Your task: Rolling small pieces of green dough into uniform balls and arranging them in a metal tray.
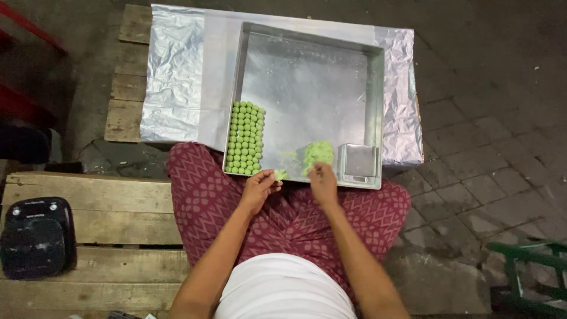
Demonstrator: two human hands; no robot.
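At tray's near edge point(295, 172), left hand point(258, 188) pinching dough bit point(280, 174), right hand point(323, 180) pinching dough lump point(319, 153)

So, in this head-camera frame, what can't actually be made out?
- Right hand: fingertips face away on the green dough lump; grip unclear.
- Left hand: the small green piece is partly covered by the fingers; shape unclear.
- Small scale in the metal tray: display too small to read.
- Green balls: too small to count surely.
- Black device: dim, type unclear.
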